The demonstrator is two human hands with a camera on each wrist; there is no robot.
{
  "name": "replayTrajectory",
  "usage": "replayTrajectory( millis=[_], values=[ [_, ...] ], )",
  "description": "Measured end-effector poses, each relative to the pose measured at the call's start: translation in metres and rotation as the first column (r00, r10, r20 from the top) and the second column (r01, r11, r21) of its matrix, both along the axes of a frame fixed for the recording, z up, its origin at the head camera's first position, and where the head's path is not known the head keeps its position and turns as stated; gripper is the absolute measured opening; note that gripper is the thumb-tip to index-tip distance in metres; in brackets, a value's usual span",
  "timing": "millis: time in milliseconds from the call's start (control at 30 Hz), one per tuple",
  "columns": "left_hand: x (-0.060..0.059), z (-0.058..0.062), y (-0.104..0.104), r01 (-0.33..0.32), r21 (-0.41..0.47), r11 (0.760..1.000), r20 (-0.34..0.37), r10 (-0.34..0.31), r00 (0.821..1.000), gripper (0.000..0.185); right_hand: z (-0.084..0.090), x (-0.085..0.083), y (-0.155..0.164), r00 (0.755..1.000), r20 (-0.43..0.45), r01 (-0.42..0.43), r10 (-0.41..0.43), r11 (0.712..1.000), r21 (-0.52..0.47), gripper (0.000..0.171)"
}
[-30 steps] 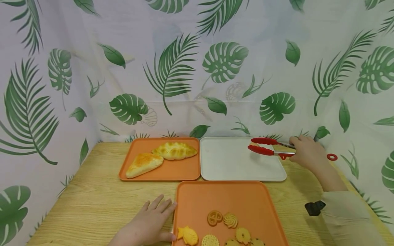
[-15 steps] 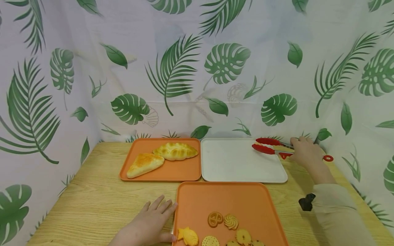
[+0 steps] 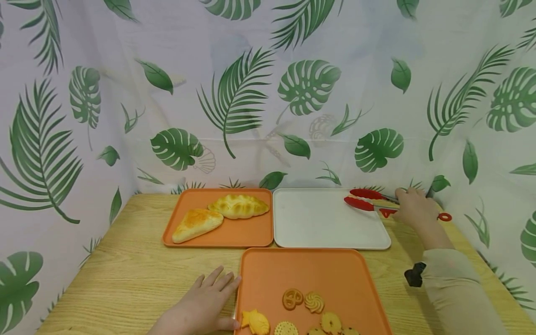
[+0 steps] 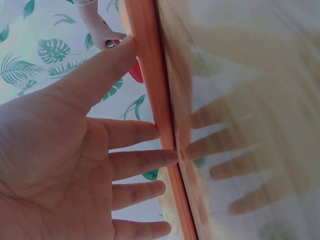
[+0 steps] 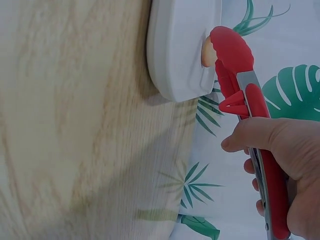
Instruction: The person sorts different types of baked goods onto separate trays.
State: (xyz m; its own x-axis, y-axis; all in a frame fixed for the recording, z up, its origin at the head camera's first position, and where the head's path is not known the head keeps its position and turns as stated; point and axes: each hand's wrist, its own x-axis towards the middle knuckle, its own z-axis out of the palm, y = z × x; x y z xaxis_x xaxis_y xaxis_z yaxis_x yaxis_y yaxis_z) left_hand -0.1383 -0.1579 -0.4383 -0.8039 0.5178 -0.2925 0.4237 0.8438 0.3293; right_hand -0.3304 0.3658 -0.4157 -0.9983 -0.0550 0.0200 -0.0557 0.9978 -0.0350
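Note:
My right hand (image 3: pixel 416 209) grips a pair of red-tipped tongs (image 5: pixel 260 110) by the handle. The red tips reach over the back right corner of the white tray (image 3: pixel 318 223). A small tan piece, like a cookie (image 5: pixel 207 53), shows right at the tips, close over the tray and partly hidden by them. My left hand (image 3: pixel 203 302) lies with fingers straight and spread beside the near orange tray (image 3: pixel 301 267). Its fingertips are at that tray's left rim, as the left wrist view also shows. Several cookies, among them a pretzel shape (image 3: pixel 292 298) and a fish shape (image 3: pixel 256 321), lie on this tray.
Left of the white tray stands another orange tray (image 3: pixel 247 237) with a triangular pastry (image 3: pixel 197 225) and a ridged loaf (image 3: pixel 238 206). All trays are on a wooden table (image 3: pixel 138 270). A leaf-print cloth (image 3: pixel 251 116) hangs close behind and at both sides.
My right hand has brought the tongs a little to the right, toward the white tray's back right corner, and slightly lower. The left hand has stayed at the near orange tray.

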Motion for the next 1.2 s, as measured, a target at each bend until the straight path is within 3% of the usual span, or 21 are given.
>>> replayTrajectory(
  millis=[467,800,1200],
  values=[
    [0.0,0.0,0.0,-0.006,-0.001,1.0,0.019,0.006,1.0,0.092,0.005,0.01,-0.007,0.999,-0.034,-0.01,0.01,1.0,-0.004,0.064],
    [0.0,0.002,0.001,-0.011,0.01,1.0,0.013,0.011,1.0,0.091,0.021,0.036,-0.031,0.985,-0.147,-0.088,0.091,0.996,0.024,0.061],
    [0.001,0.004,0.002,-0.016,0.008,1.0,0.008,0.016,1.0,0.092,0.02,0.075,-0.06,0.947,-0.249,-0.2,0.201,0.979,0.032,0.063]
  ],
)
